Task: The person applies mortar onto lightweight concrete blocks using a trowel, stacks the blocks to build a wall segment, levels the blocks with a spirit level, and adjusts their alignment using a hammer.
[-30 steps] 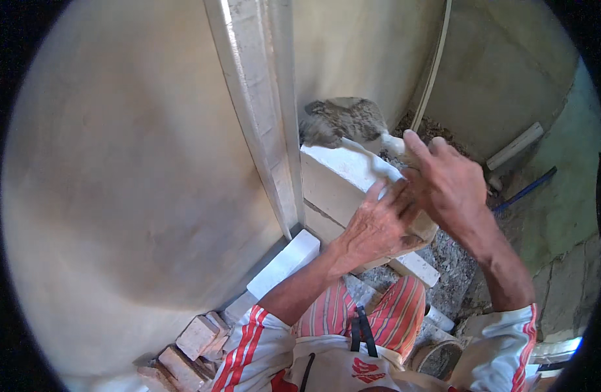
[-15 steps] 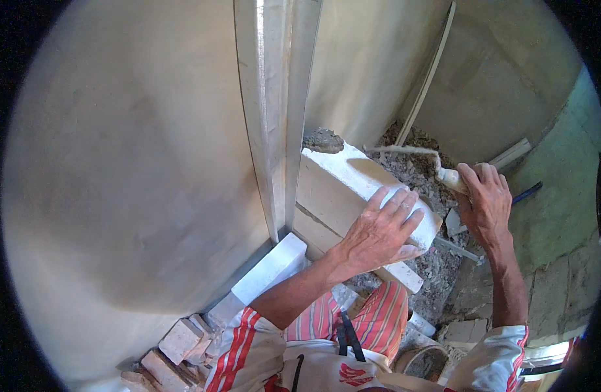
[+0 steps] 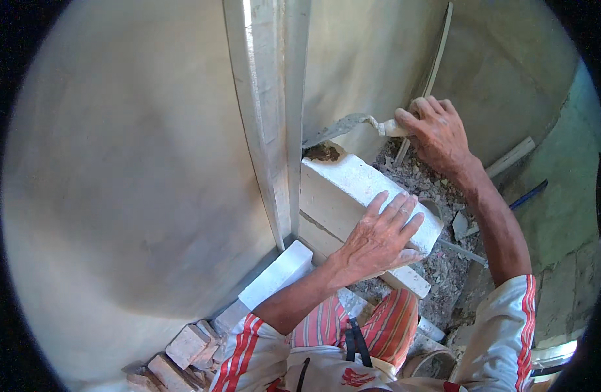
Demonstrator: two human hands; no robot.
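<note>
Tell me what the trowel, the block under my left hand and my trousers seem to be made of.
Trowel: blade probably metal, being thin, its finish hidden by gray paste; handle perhaps wood or plastic, the pale, smeared look leaves it open.
Block: perhaps lightweight concrete or plaster, matte and chalky white on top.
Trousers: probably woven cloth, matte and striped, with soft folds.

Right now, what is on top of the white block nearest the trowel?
The left hand rests on the block; a dark, mortar-like patch shows at its far end. The hand hides what is beneath.
</note>
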